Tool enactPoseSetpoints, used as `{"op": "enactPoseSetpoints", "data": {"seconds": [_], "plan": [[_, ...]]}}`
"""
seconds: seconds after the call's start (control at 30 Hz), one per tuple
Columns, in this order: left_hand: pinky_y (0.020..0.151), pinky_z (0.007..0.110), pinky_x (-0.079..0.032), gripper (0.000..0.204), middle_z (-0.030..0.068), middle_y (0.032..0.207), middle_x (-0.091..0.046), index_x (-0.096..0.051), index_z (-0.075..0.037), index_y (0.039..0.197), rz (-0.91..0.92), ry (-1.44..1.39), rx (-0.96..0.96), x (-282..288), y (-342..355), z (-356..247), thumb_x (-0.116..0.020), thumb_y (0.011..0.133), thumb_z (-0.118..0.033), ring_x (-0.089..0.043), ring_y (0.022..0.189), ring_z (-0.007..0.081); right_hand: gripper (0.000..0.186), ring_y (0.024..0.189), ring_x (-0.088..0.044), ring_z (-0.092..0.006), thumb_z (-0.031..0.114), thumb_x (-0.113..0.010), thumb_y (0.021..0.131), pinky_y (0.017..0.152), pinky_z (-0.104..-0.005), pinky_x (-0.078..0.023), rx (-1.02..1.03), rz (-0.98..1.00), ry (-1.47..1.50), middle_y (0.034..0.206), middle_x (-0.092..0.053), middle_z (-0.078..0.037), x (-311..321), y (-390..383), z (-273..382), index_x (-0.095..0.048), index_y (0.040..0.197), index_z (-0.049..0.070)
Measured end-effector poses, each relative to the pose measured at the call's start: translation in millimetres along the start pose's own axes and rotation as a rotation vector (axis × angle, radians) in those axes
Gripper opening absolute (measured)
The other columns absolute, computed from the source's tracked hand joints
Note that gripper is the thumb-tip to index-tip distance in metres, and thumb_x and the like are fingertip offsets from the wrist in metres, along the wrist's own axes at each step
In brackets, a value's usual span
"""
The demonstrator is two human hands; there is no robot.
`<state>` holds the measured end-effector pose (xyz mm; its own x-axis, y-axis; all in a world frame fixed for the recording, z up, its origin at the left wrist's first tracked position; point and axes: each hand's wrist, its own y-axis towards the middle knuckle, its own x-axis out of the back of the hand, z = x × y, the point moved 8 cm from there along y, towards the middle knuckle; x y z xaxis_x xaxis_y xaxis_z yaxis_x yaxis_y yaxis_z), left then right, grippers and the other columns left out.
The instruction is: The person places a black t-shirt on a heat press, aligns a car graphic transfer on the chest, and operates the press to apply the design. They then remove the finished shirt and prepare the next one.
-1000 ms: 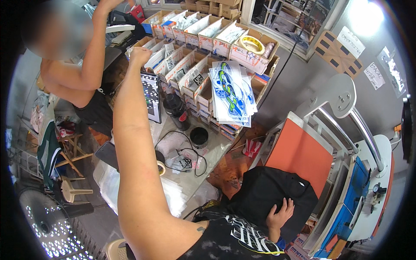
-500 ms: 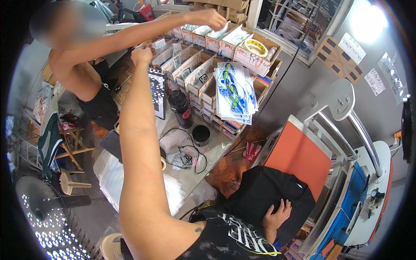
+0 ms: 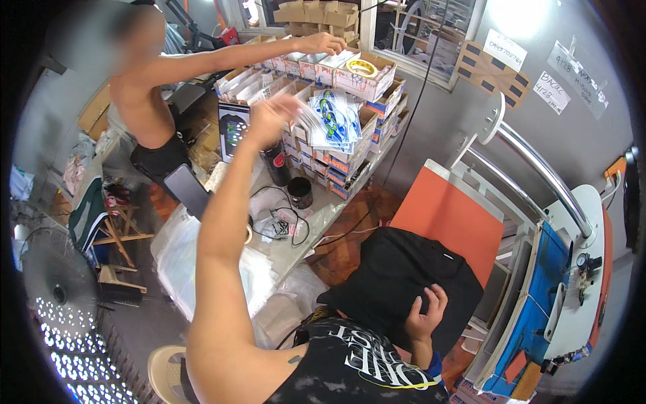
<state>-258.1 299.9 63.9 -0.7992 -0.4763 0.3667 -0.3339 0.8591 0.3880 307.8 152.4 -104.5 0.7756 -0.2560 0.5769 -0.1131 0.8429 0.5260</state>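
Observation:
My left hand (image 3: 274, 118) is stretched out over the boxes, smeared by motion. Its blurred fingertips lie at the left edge of a pile of printed sheets (image 3: 334, 121) with blue and green designs; whether they grip one cannot be made out. On the right, a black T-shirt (image 3: 390, 276) lies over the front of an orange heat press pad (image 3: 447, 219). My right hand (image 3: 426, 315) is over the near right part of the shirt, its fingers loosely bent and apart, holding nothing.
Another person's hand (image 3: 323, 44) reaches across the cardboard boxes (image 3: 367, 81) of sheets, near a tape roll (image 3: 361, 68). A bottle (image 3: 276, 165), black cup (image 3: 300, 192), cable and clear film sheets (image 3: 176, 269) share the table. A fan (image 3: 60, 293) stands at left.
My left hand has moved right, from the far left of the boxes to the printed sheets. My right hand's fingers have lifted and curled a little. The whole view has shifted.

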Motion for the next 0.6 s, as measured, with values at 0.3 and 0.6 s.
{"op": "enactPoseSetpoints", "data": {"seconds": [0.3, 0.6], "plan": [[0.080, 0.050, -0.055, 0.036, 0.0192, 0.097, -0.076, -0.064, -0.009, 0.117, 1.401, 0.107, -0.063, -349.3, -354.7, -115.3, -0.077, 0.085, -0.017, -0.073, 0.097, 0.0398, 0.018, 0.083, -0.075, -0.0297, 0.009, -0.073, 0.088, 0.074, -0.0365, -0.057, -0.293, 0.805, 0.310, 0.091, -0.074, -0.020, 1.0, -27.8, -12.2, -0.074, 0.103, -0.002], [0.080, 0.038, -0.058, 0.051, 0.0162, 0.094, -0.074, -0.062, -0.004, 0.128, 0.798, -0.290, 0.280, -373.3, -316.9, -71.8, -0.082, 0.082, -0.013, -0.075, 0.088, 0.0272, 0.024, 0.075, -0.066, -0.0119, 0.020, -0.067, 0.101, 0.065, -0.0282, -0.052, -0.809, 0.299, 0.559, 0.083, -0.072, -0.006, 19.4, -21.4, -95.6, -0.074, 0.105, -0.002]]}}
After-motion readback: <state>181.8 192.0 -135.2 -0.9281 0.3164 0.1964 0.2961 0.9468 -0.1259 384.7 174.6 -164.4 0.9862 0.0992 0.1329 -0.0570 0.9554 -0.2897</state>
